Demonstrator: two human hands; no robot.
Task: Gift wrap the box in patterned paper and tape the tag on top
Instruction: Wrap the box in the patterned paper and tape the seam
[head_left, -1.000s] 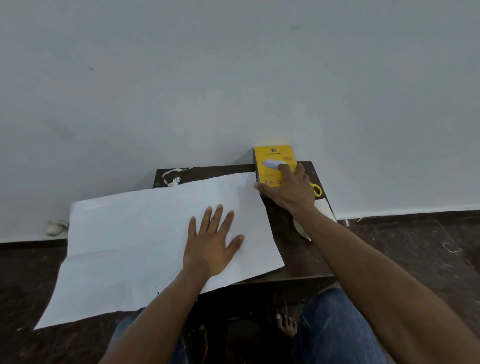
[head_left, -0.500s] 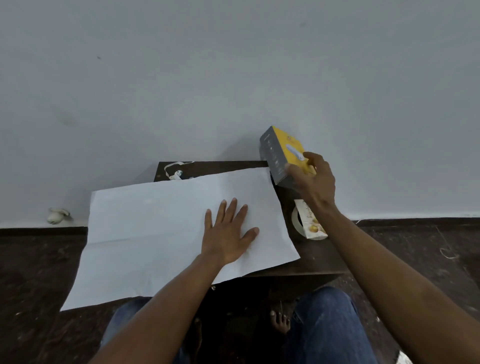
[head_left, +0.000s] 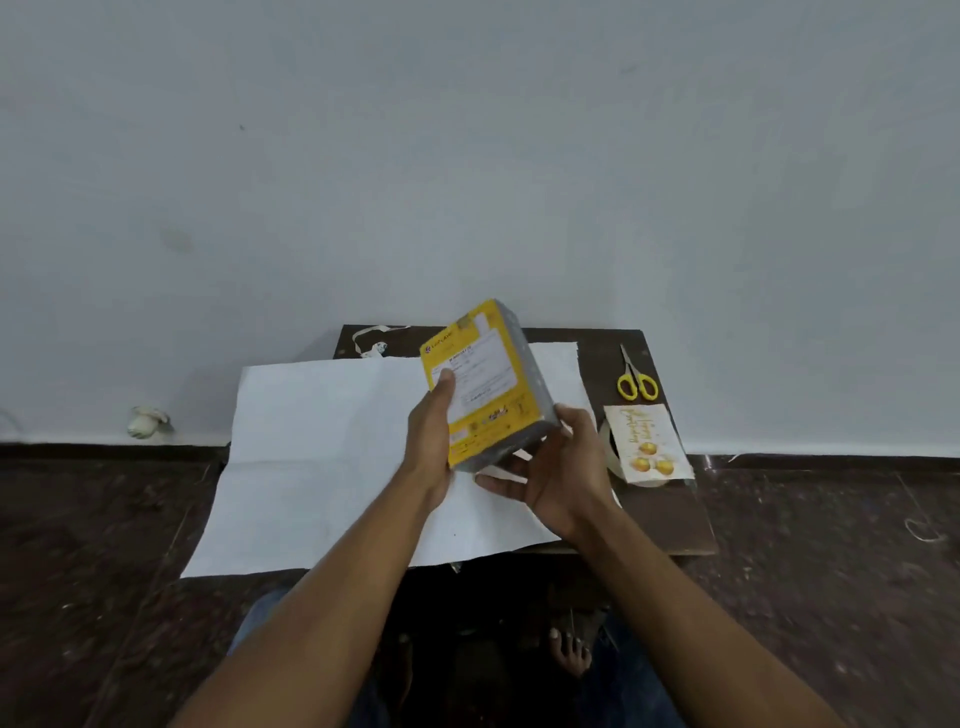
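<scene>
Head view, the only one. The box (head_left: 480, 384), yellow with grey sides, is now off the desk (head_left: 670, 514) and held up in the air over the middle of the paper (head_left: 322, 457), tilted, its printed label face turned toward the camera. A second ago it stood at the far right of the desk with only the right hand on it, while the left hand lay flat on the sheet; half a second ago the right hand had it lifted alone. Now both hands grip it: left hand (head_left: 431, 441) clasps the left edge with the thumb on the label face, right hand (head_left: 558, 473) cups the lower right corner from beneath. The paper lies spread with its plain white side up, no longer pinned, its left part hanging off the desk edge. Scissors (head_left: 636, 382) sit at the far right of the desk; nearer the camera, the tag (head_left: 647, 444) lies on top of a tape roll (head_left: 608, 449), which is mostly hidden. Judgement: wrapping proper has not begun; the box looks about to be set down on the sheet, and nothing is folded or taped yet.
</scene>
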